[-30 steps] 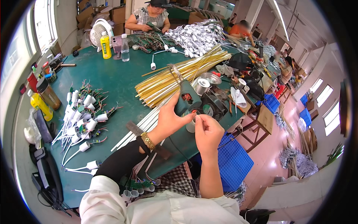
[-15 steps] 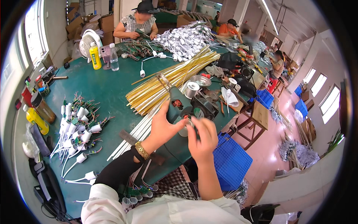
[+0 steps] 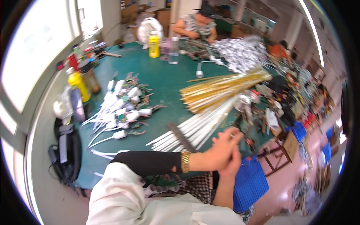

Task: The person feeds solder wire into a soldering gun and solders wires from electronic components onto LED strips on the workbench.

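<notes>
My left hand, with a gold-banded watch and a black sleeve on its arm, lies across my right hand. The hands touch and are smeared by motion. Most of the right fingers are hidden, and I cannot make out anything held between the palms. Just beyond the fingertips is a dark, blurred tool, partly covered. White strips lie to the left of the hands, with a flat dark metal bar across them. Gold strips are piled farther back.
White lamp holders with wires are heaped on the green table at left. A black bag and yellow bottles stand along the edges. Blue crates sit at right. Across the table a person works beside more white parts.
The view has swung left, so the table things appear farther right. My hands, earlier apart with fingertips at the green tool, have come together and overlap.
</notes>
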The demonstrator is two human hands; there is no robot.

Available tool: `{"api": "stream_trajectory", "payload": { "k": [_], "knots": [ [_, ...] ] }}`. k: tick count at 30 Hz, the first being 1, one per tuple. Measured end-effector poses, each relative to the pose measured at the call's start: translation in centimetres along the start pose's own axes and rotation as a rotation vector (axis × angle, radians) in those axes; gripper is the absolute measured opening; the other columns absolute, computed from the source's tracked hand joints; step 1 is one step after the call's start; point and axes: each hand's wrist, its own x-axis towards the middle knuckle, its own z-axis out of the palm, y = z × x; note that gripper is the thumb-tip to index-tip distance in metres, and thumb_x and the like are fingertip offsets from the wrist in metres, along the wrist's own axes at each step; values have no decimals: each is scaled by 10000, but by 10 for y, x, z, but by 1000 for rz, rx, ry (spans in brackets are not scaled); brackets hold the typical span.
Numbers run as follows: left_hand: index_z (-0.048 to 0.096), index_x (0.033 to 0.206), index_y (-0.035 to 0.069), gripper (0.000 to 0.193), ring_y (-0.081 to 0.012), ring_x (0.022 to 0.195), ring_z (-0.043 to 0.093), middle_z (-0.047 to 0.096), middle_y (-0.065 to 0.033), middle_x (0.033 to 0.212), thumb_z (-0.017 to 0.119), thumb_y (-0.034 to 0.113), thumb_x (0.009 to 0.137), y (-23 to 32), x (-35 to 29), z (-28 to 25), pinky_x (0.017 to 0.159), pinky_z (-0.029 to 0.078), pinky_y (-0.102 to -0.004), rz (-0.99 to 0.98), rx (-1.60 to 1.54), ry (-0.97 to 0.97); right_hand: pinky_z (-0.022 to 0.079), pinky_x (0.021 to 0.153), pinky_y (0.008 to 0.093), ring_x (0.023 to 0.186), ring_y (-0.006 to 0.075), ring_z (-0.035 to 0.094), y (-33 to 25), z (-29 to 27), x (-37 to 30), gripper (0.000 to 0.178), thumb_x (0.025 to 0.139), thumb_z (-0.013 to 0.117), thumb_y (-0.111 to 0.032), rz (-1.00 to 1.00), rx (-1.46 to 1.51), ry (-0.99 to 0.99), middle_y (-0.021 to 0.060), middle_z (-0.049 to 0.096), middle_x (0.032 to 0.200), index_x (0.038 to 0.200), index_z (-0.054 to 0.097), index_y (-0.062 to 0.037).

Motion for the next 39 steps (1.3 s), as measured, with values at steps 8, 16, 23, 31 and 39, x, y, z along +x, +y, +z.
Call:
{"api": "stream_trajectory", "payload": {
  "k": [8,16,23,31,39],
  "knots": [
    [573,1272,84,655,-440,1288,386,396,-247,1394,736,136,639,-16,-68,-155,1047,328,-560,152,629,78,392,552,239,591,81,432,-49,-52,-11,350,1025,451,-277,-145,-51,161,1,468,710,1317,454,-84],
    [341,1434,48,911,-461,1337,323,326,-266,1438,763,279,661,-107,-216,-433,1045,340,-594,-981,1269,916,333,468,210,501,63,367,-98,-97,-71,214,1032,470,-259,-353,-200,49,-12,416,660,1109,530,-69],
    [265,1426,-84,963,-441,1243,445,464,-310,1293,760,176,642,-137,-260,-465,1080,364,-449,-788,1031,881,418,609,313,665,154,506,-82,-42,-90,177,1004,480,-202,-198,-200,66,58,580,812,1142,525,-101],
    [243,1455,-14,955,-438,1127,507,484,-248,1217,723,210,660,-141,-244,-439,936,455,-530,-726,1160,1070,352,525,219,519,70,397,-28,4,-55,192,1033,459,-222,-260,-270,55,-7,439,663,1172,484,-92],
    [252,1470,25,947,-429,1196,471,453,-224,1306,712,196,660,-138,-237,-434,959,411,-575,-786,1134,1161,377,543,226,534,76,412,3,55,-42,324,1036,432,-259,-185,-250,59,3,465,686,1306,462,-83]
  ]
}}
